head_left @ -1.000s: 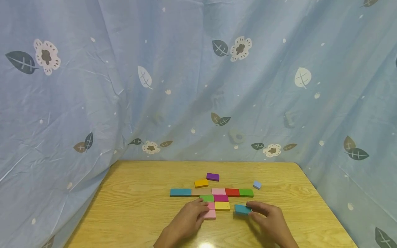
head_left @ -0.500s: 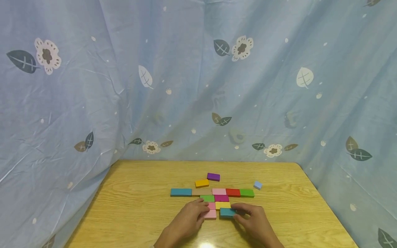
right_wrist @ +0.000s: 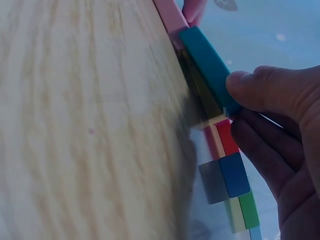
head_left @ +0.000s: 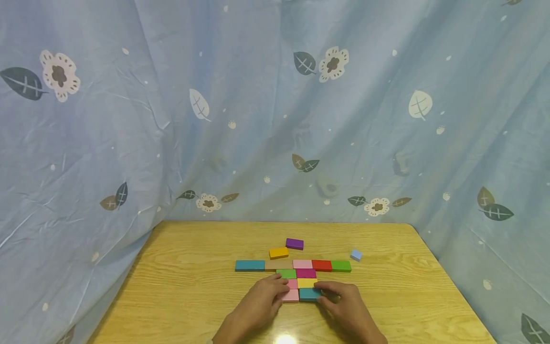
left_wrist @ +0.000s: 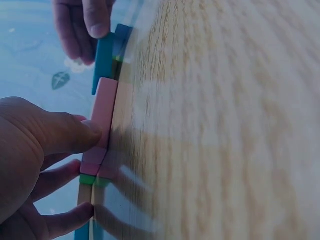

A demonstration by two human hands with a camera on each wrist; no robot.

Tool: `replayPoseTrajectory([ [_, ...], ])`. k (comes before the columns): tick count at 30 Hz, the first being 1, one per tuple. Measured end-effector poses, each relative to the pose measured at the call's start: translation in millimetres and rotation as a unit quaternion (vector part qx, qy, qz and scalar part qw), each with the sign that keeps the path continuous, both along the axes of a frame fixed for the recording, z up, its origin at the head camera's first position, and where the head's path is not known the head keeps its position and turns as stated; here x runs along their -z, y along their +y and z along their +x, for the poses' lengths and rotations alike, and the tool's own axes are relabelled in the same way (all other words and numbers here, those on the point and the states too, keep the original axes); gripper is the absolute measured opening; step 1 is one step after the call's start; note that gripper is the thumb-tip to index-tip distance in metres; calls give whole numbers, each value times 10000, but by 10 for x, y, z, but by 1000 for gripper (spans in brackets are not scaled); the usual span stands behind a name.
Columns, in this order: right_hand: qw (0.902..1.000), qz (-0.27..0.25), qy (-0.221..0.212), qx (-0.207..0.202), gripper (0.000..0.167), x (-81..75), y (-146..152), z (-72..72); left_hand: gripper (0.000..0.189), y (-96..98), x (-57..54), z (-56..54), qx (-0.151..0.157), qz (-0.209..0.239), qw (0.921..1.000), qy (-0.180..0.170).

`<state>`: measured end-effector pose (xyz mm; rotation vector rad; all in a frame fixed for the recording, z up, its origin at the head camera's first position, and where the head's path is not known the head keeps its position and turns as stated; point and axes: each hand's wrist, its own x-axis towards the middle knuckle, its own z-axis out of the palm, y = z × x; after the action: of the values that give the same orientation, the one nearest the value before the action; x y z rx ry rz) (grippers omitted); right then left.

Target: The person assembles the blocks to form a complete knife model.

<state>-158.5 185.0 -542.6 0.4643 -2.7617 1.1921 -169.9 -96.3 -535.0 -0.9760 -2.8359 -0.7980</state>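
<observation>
My right hand (head_left: 345,303) pinches a teal block (head_left: 309,295) between thumb and fingers. In the right wrist view the block (right_wrist: 207,67) sits slightly above the tabletop, one end by a light pink block. My left hand (head_left: 258,303) rests against the left side of the cluster, its thumb (left_wrist: 75,132) on the light pink block (left_wrist: 104,107) and its other fingers reaching along the blocks beyond. Also in this cluster are a darker pink block (head_left: 293,284), a yellow block (head_left: 307,283), a green block (head_left: 286,274) and a magenta block (head_left: 306,273).
Behind the cluster runs a row: long blue block (head_left: 250,265), wood-coloured block (head_left: 278,264), pink block (head_left: 302,264), red block (head_left: 322,265), green block (head_left: 341,266). Farther back lie an orange block (head_left: 279,252), a purple block (head_left: 294,243) and a light blue block (head_left: 356,255). A curtain (head_left: 258,119) surrounds the table.
My right hand has carried the teal block leftward, from the right of the cluster to beside the light pink block, in front of the yellow one. The left hand has stayed in place.
</observation>
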Motion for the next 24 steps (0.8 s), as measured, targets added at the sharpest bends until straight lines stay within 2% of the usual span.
replayPoseTrajectory([
  [7,9997,33,167,-146,30,-7,-10,5,27,-3,12,1,32,10,9999,114],
  [16,9996,145,122,-219,30,-12,-23,-14,28,3,-10,-6,-17,73,10000,-52],
  [24,9986,337,309,-267,30,10,-25,-45,28,2,4,-6,7,125,9999,-48],
])
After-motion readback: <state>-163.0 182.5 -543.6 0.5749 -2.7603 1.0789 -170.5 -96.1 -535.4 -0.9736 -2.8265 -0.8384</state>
